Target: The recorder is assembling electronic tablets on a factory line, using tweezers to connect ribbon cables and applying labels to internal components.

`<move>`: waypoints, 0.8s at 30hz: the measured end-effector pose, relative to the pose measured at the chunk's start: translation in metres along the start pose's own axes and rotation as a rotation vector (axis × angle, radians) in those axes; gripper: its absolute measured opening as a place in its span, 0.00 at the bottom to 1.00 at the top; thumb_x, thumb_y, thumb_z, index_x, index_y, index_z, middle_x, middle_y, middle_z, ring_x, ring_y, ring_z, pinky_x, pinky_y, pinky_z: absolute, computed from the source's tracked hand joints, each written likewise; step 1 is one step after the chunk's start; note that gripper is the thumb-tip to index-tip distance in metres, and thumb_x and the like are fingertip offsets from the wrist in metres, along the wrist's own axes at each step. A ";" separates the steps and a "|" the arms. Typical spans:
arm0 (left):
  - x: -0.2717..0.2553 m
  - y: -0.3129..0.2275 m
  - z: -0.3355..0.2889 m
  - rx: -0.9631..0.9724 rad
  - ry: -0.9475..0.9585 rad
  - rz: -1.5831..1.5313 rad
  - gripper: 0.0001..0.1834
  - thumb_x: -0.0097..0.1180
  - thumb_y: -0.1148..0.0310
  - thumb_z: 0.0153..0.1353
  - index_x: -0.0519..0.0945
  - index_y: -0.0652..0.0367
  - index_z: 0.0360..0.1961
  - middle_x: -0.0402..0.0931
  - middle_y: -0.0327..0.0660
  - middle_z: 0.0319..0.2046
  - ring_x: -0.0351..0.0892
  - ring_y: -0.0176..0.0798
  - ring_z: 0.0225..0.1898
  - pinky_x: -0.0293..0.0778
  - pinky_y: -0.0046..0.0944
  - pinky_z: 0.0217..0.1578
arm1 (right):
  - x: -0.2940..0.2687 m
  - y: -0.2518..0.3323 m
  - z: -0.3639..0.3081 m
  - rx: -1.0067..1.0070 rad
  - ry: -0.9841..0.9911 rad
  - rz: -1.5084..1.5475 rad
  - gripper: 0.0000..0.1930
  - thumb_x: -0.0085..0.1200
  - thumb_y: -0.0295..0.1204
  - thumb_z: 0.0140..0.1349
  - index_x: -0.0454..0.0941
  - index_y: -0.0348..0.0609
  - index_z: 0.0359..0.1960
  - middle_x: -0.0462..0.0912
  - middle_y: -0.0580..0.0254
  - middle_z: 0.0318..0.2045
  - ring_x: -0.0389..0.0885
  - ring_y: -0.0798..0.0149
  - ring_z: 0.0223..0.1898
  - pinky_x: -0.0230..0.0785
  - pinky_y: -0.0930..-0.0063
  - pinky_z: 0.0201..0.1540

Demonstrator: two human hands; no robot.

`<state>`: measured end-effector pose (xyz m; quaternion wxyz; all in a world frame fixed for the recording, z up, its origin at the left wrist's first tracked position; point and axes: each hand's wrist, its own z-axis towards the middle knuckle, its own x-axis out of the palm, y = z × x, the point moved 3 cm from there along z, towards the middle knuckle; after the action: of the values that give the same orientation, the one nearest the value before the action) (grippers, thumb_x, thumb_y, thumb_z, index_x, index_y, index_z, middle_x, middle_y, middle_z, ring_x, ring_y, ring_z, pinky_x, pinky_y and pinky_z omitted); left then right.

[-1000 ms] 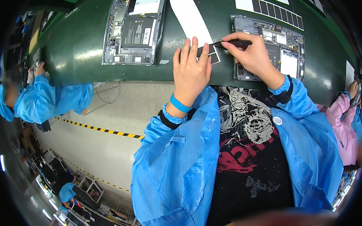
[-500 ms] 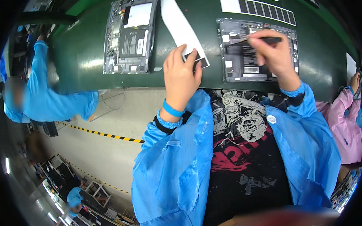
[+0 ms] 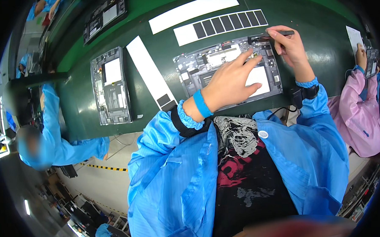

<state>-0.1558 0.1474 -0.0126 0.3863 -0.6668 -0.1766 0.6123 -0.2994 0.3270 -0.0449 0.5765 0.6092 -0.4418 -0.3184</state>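
One opened device [image 3: 213, 58] lies below-left of the grip, where the right hand [image 3: 292, 47] pinches black tweezers [image 3: 286, 32], a small dark piece [image 3: 250, 40] at their tip; the left hand [image 3: 227, 82] spreads open over the device. Steady, light pressure should keep the piece flat.

The open device [image 3: 204, 62] is dark grey, with a silvery board [image 3: 223, 55] and a white panel [image 3: 260, 77]. Just beyond the open device, a card [image 3: 185, 35] is white with a row of black rectangles [image 3: 225, 24]; farther beyond, a sheet [image 3: 194, 12] is plain white. Left of the open device, a strip [image 3: 145, 67] is white with black patches [image 3: 164, 99]. The tool [image 3: 286, 32] at its far right corner is black. On its near side, a jacket [image 3: 170, 161] is blue, finely striped darker; the shirt [image 3: 257, 196] is black, printed whitish and red. Around the open device, the bench [image 3: 323, 53] is dark green.
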 end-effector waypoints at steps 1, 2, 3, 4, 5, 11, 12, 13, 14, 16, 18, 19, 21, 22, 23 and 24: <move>0.003 -0.002 0.004 0.068 -0.003 0.026 0.34 0.62 0.58 0.53 0.68 0.55 0.62 0.64 0.52 0.62 0.74 0.56 0.54 0.72 0.48 0.50 | -0.001 -0.004 0.002 0.008 0.033 0.031 0.11 0.61 0.27 0.59 0.81 0.33 0.40 0.80 0.65 0.23 0.69 0.78 0.15 0.54 0.85 0.17; 0.006 -0.004 0.006 0.134 -0.006 0.050 0.34 0.62 0.59 0.54 0.68 0.55 0.62 0.64 0.51 0.63 0.73 0.56 0.55 0.71 0.49 0.51 | -0.001 -0.007 0.002 0.019 0.067 0.060 0.11 0.60 0.27 0.59 0.80 0.33 0.40 0.80 0.64 0.22 0.69 0.78 0.15 0.55 0.84 0.17; 0.009 -0.003 0.006 0.099 0.043 0.042 0.32 0.62 0.59 0.54 0.70 0.55 0.60 0.64 0.48 0.64 0.72 0.54 0.56 0.68 0.50 0.53 | -0.002 -0.010 0.001 0.040 0.083 0.089 0.10 0.60 0.27 0.60 0.80 0.32 0.39 0.81 0.62 0.22 0.69 0.78 0.14 0.57 0.84 0.17; 0.008 -0.002 0.006 0.095 0.053 0.040 0.32 0.62 0.59 0.54 0.70 0.55 0.60 0.64 0.48 0.64 0.72 0.54 0.56 0.68 0.50 0.53 | 0.000 -0.008 0.002 0.046 0.078 0.096 0.10 0.60 0.27 0.60 0.80 0.32 0.39 0.81 0.62 0.22 0.69 0.78 0.14 0.57 0.84 0.17; 0.007 0.000 0.006 0.101 0.043 0.042 0.30 0.62 0.59 0.54 0.72 0.55 0.59 0.64 0.47 0.64 0.72 0.53 0.56 0.68 0.49 0.53 | 0.004 -0.006 0.002 0.065 0.124 0.119 0.10 0.60 0.27 0.60 0.80 0.32 0.39 0.82 0.60 0.24 0.68 0.78 0.14 0.57 0.84 0.17; 0.005 -0.002 0.009 0.093 0.086 0.082 0.25 0.61 0.60 0.53 0.78 0.56 0.52 0.64 0.46 0.65 0.72 0.50 0.56 0.67 0.46 0.51 | 0.004 -0.004 0.005 0.119 0.210 0.062 0.09 0.59 0.26 0.60 0.80 0.32 0.38 0.83 0.58 0.26 0.68 0.78 0.14 0.58 0.86 0.18; 0.005 -0.001 0.011 0.083 0.086 0.068 0.24 0.62 0.60 0.53 0.78 0.56 0.51 0.64 0.46 0.65 0.72 0.50 0.56 0.68 0.45 0.50 | 0.004 -0.004 0.007 0.107 0.183 0.064 0.09 0.59 0.26 0.60 0.80 0.32 0.38 0.83 0.59 0.25 0.69 0.78 0.14 0.58 0.86 0.18; 0.005 0.000 0.010 0.078 0.087 0.062 0.24 0.62 0.60 0.53 0.78 0.56 0.51 0.64 0.46 0.65 0.72 0.50 0.56 0.68 0.45 0.50 | 0.005 -0.005 0.008 0.096 0.162 0.063 0.08 0.59 0.26 0.60 0.80 0.32 0.37 0.82 0.60 0.24 0.69 0.79 0.15 0.58 0.85 0.18; 0.004 0.000 0.010 0.080 0.084 0.071 0.24 0.62 0.60 0.53 0.78 0.55 0.51 0.64 0.46 0.64 0.73 0.49 0.55 0.68 0.45 0.49 | 0.005 -0.006 0.008 0.101 0.161 0.063 0.08 0.59 0.26 0.60 0.80 0.32 0.37 0.82 0.60 0.24 0.69 0.79 0.15 0.58 0.85 0.18; 0.004 -0.001 0.009 0.079 0.082 0.077 0.23 0.62 0.61 0.53 0.79 0.55 0.51 0.64 0.46 0.64 0.73 0.49 0.55 0.68 0.45 0.49 | 0.005 -0.008 0.010 0.078 0.141 0.050 0.08 0.59 0.25 0.60 0.80 0.32 0.37 0.79 0.64 0.21 0.69 0.79 0.15 0.58 0.85 0.18; 0.004 -0.003 0.009 0.103 0.059 0.108 0.21 0.61 0.61 0.53 0.79 0.54 0.49 0.64 0.46 0.64 0.74 0.48 0.54 0.69 0.44 0.47 | 0.004 -0.009 0.009 0.082 0.137 0.043 0.08 0.60 0.25 0.60 0.80 0.33 0.37 0.78 0.65 0.20 0.69 0.79 0.15 0.58 0.85 0.18; 0.005 -0.003 0.008 0.100 0.060 0.104 0.21 0.61 0.61 0.53 0.79 0.54 0.49 0.64 0.46 0.64 0.74 0.48 0.54 0.69 0.44 0.47 | 0.004 -0.010 0.008 0.084 0.133 0.034 0.08 0.60 0.25 0.60 0.80 0.33 0.37 0.77 0.67 0.18 0.69 0.79 0.15 0.57 0.85 0.18; 0.006 -0.004 0.006 0.117 0.047 0.095 0.21 0.61 0.61 0.54 0.79 0.54 0.49 0.65 0.46 0.63 0.74 0.48 0.53 0.69 0.44 0.46 | 0.003 -0.011 0.007 0.078 0.129 0.040 0.08 0.60 0.25 0.60 0.80 0.33 0.37 0.77 0.68 0.18 0.69 0.79 0.15 0.57 0.84 0.18; 0.007 -0.004 0.006 0.116 0.050 0.094 0.21 0.61 0.61 0.54 0.79 0.54 0.49 0.65 0.46 0.63 0.74 0.48 0.53 0.69 0.44 0.46 | 0.002 -0.012 0.007 0.067 0.123 0.050 0.08 0.60 0.25 0.60 0.80 0.33 0.37 0.76 0.68 0.18 0.69 0.79 0.15 0.56 0.84 0.18; 0.008 -0.004 0.007 0.117 0.046 0.101 0.20 0.61 0.62 0.54 0.79 0.54 0.48 0.65 0.46 0.63 0.74 0.48 0.53 0.69 0.44 0.46 | 0.002 -0.012 0.006 0.068 0.121 0.052 0.08 0.60 0.25 0.60 0.80 0.33 0.37 0.76 0.68 0.18 0.69 0.79 0.15 0.56 0.84 0.18; 0.008 -0.004 0.007 0.118 0.042 0.107 0.20 0.61 0.62 0.54 0.79 0.54 0.48 0.65 0.45 0.63 0.74 0.47 0.54 0.69 0.44 0.46 | 0.003 -0.013 0.006 0.065 0.118 0.045 0.07 0.60 0.25 0.60 0.80 0.33 0.37 0.76 0.68 0.18 0.69 0.79 0.15 0.56 0.84 0.17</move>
<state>-0.1597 0.1577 -0.0145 0.3953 -0.6641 -0.0959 0.6273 -0.3016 0.3210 -0.0577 0.5882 0.6354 -0.4307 -0.2545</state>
